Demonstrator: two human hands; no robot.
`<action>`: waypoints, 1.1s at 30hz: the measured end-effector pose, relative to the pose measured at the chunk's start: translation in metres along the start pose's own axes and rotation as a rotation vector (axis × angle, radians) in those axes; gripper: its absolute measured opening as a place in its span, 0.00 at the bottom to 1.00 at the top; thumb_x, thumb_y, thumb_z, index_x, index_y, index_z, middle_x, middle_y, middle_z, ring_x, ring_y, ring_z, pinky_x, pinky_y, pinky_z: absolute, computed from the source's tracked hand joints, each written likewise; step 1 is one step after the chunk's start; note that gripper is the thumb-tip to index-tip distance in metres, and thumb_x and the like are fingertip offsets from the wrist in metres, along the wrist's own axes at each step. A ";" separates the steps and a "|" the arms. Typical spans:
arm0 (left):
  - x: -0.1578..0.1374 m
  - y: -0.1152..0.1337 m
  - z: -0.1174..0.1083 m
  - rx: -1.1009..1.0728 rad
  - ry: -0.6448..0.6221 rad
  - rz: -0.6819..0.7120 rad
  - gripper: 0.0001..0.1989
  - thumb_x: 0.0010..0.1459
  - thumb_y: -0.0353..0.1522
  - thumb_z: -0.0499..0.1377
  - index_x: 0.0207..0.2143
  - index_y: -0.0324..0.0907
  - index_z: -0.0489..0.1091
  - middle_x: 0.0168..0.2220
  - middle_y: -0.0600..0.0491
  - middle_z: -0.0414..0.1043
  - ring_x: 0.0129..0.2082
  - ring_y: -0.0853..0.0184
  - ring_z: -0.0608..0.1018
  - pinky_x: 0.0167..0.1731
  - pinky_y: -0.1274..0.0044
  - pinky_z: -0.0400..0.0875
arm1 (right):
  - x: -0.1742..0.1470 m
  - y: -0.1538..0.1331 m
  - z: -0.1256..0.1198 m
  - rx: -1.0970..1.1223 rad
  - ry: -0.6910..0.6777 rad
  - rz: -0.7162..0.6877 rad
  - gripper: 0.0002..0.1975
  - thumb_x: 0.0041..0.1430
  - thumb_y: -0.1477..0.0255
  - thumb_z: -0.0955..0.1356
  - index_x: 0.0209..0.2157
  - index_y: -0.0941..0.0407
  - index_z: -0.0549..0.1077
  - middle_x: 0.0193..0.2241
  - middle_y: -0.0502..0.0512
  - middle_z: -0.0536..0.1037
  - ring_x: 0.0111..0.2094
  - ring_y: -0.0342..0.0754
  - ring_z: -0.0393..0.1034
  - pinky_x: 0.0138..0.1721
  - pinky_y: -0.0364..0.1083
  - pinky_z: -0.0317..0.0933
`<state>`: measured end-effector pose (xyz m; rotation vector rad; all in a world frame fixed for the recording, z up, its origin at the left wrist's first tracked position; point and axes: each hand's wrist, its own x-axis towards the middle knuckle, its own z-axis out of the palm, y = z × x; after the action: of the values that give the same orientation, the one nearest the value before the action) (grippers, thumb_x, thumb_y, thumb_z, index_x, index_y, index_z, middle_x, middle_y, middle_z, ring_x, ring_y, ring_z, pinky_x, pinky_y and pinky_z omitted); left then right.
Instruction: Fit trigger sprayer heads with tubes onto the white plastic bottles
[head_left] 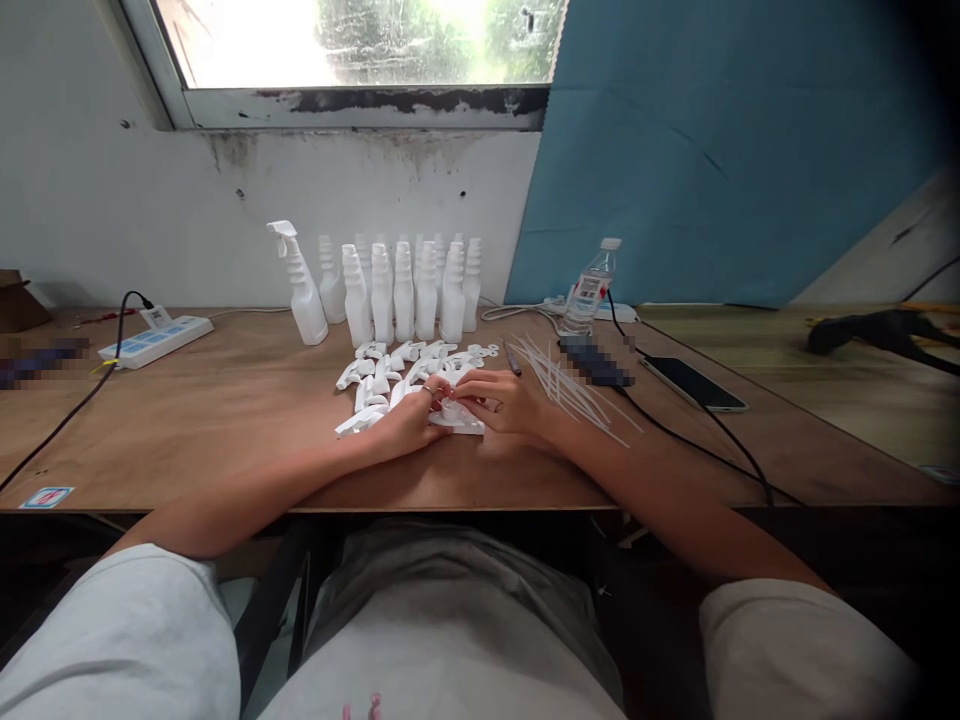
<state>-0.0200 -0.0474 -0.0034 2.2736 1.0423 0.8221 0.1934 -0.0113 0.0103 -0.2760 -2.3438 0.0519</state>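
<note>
Just in front of the pile, my left hand and my right hand meet with bent, closed fingers on a white spray trigger head. Its lower part shows between them, low over the table; my fingers cover the rest. Behind and left of my hands lies a heap of loose white trigger heads. White spray bottles without tops stand in rows beyond it. One bottle fitted with a trigger head stands at their left.
Thin white tubes lie by my right forearm, with a pen beside them. Further right are a water bottle, a phone and black cables. A power strip lies at the left.
</note>
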 end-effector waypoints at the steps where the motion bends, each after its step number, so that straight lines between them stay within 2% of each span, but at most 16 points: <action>1: 0.000 0.000 0.000 0.002 -0.002 0.001 0.21 0.52 0.30 0.61 0.44 0.47 0.55 0.38 0.55 0.72 0.39 0.64 0.77 0.39 0.72 0.72 | 0.000 -0.001 -0.001 0.008 -0.015 0.002 0.08 0.64 0.74 0.64 0.40 0.54 0.75 0.36 0.57 0.79 0.36 0.46 0.74 0.36 0.46 0.67; 11: -0.001 0.003 -0.002 0.084 0.011 -0.023 0.17 0.51 0.31 0.63 0.41 0.48 0.60 0.32 0.58 0.70 0.35 0.65 0.76 0.34 0.75 0.70 | 0.003 -0.012 -0.008 0.098 -0.070 0.112 0.06 0.64 0.73 0.65 0.37 0.56 0.74 0.37 0.58 0.76 0.35 0.45 0.70 0.38 0.46 0.66; 15: -0.002 -0.001 -0.001 0.160 0.024 0.028 0.13 0.53 0.32 0.63 0.40 0.48 0.65 0.32 0.57 0.72 0.32 0.65 0.76 0.32 0.75 0.69 | 0.003 -0.010 -0.009 0.110 -0.124 0.083 0.06 0.64 0.70 0.66 0.35 0.56 0.74 0.38 0.59 0.75 0.38 0.47 0.70 0.41 0.47 0.66; 20: -0.001 -0.002 -0.004 0.219 0.062 0.056 0.12 0.51 0.34 0.66 0.38 0.46 0.69 0.32 0.55 0.74 0.32 0.64 0.77 0.32 0.73 0.70 | 0.003 -0.008 -0.009 0.114 -0.128 0.102 0.06 0.63 0.69 0.67 0.34 0.56 0.75 0.39 0.58 0.74 0.38 0.46 0.70 0.42 0.47 0.66; 28: -0.002 0.001 -0.005 0.245 0.066 0.158 0.07 0.53 0.30 0.64 0.36 0.43 0.71 0.35 0.53 0.74 0.34 0.65 0.76 0.35 0.75 0.70 | 0.003 -0.009 -0.006 0.124 -0.130 0.110 0.06 0.63 0.69 0.67 0.33 0.56 0.73 0.38 0.58 0.73 0.38 0.46 0.69 0.42 0.47 0.65; 33: -0.002 0.004 -0.005 0.253 0.060 0.147 0.04 0.54 0.29 0.62 0.35 0.42 0.72 0.33 0.55 0.73 0.32 0.68 0.74 0.33 0.77 0.68 | 0.001 -0.005 -0.006 0.175 -0.139 0.103 0.07 0.64 0.70 0.67 0.34 0.56 0.74 0.38 0.58 0.72 0.38 0.46 0.69 0.42 0.47 0.65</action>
<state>-0.0228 -0.0504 0.0017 2.5784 1.0678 0.8639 0.1957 -0.0162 0.0160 -0.3144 -2.4416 0.3347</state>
